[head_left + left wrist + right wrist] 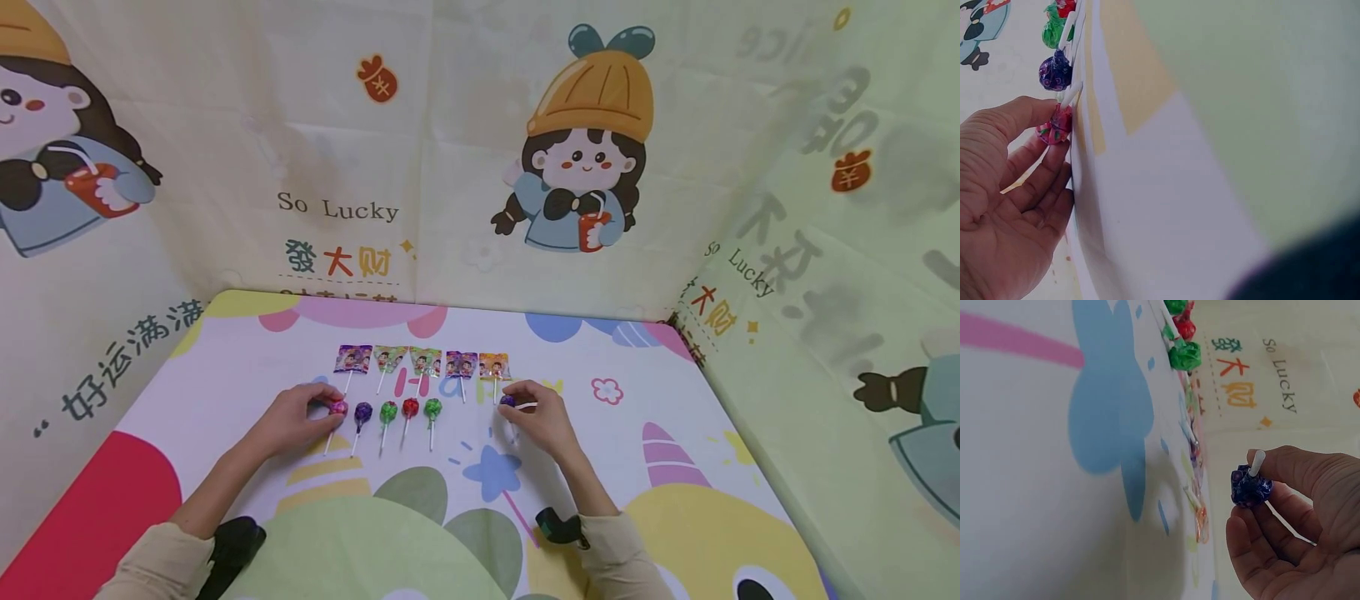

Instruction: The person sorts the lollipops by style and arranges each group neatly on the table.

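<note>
A row of round wrapped lollipops lies on the printed mat (pixel 675 433). My left hand (pixel 328 410) (pixel 1047 128) pinches the pink-red lollipop (pixel 339 407) (pixel 1057 124) at the row's left end; it lies on the mat with its stick towards me. Beside it lie a purple lollipop (pixel 363 411) (pixel 1055 72), a green lollipop (pixel 387 411), a red one (pixel 409 407) and another green one (pixel 432 407) (pixel 1185 355). My right hand (pixel 516 405) (pixel 1246 490) holds a dark purple lollipop (pixel 507 401) (pixel 1251 488) by its head, to the right of the row.
Several flat lollipops in printed wrappers (pixel 423 362) lie in a line behind the round ones. Cloth walls with cartoon prints (pixel 585 167) close in the table at the back, left and right. Black straps (pixel 558 527) sit on both wrists.
</note>
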The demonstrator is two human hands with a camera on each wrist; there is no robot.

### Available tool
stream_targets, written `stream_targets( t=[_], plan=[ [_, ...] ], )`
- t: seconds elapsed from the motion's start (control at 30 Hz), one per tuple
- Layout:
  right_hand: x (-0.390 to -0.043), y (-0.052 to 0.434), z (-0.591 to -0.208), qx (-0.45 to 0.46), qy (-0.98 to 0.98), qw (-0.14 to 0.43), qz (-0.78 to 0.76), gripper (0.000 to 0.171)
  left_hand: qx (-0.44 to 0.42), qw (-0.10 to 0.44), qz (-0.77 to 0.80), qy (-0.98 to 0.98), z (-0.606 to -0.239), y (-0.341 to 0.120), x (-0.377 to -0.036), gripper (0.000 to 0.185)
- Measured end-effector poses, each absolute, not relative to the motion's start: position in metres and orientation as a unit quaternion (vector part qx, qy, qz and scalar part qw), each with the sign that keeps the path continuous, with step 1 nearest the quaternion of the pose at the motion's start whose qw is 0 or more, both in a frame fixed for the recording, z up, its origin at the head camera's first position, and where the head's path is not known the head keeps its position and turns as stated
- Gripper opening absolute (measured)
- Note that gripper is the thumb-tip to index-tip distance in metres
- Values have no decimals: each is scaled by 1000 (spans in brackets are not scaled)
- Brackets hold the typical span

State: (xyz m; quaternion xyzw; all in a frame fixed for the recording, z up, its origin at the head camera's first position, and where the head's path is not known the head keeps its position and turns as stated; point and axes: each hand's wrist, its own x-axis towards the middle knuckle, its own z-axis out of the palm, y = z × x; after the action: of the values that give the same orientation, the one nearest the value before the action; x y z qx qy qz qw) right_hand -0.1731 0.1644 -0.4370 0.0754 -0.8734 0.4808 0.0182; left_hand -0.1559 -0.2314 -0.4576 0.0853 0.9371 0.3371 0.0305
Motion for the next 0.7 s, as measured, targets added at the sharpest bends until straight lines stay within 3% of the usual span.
stream_targets(
  t=[0.7],
  plan=[
    [-176, 136, -445, 107, -863, -13, 494, 22, 83, 36, 337, 937, -454, -231, -155, 32]
  ],
)
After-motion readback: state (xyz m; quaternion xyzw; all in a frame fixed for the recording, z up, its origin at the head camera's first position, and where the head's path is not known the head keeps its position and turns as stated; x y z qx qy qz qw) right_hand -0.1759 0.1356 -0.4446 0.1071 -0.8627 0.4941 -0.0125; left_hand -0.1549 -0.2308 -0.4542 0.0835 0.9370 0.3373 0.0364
